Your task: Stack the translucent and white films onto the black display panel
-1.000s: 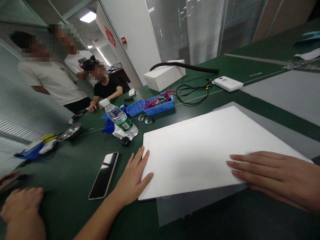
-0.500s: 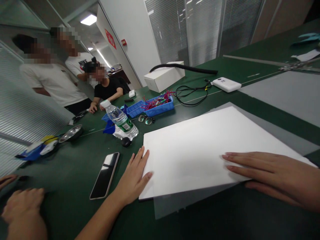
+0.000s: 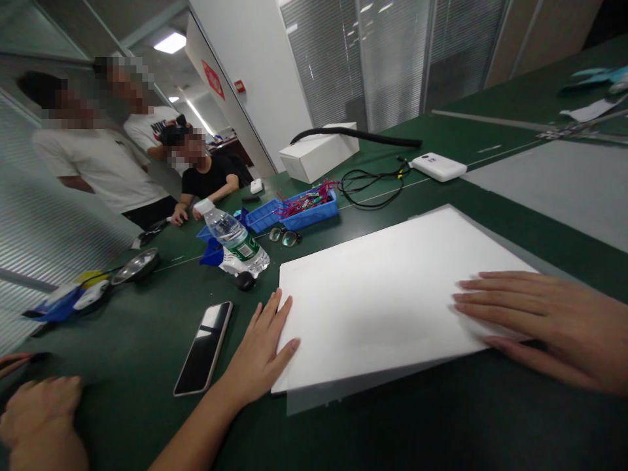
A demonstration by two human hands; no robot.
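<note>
A white sheet (image 3: 363, 294), possibly the top of a stack, lies flat on the green table. Partly under it is a translucent sheet (image 3: 314, 398), which sticks out at the near edge and along the far right edge. My left hand (image 3: 262, 347) rests at the white sheet's left edge, fingers spread over its border. On its right part lies my right hand (image 3: 544, 320), fingers stretched out flat and the thumb apart near the close edge. Neither hand grips anything. A phone (image 3: 203, 350) lies left of my left hand.
A water bottle (image 3: 238, 239) leans beyond the phone, near glasses (image 3: 284, 236) and a blue tray (image 3: 311, 214) of wired parts. Farther back are a white box (image 3: 318, 157), a black cable (image 3: 353, 190) and a white device (image 3: 438, 167). Another person's hand (image 3: 42, 409) is at lower left.
My right hand has shifted a little right and away from me. Less of the translucent sheet shows at the near edge and the far right. My left hand stays at the left edge.
</note>
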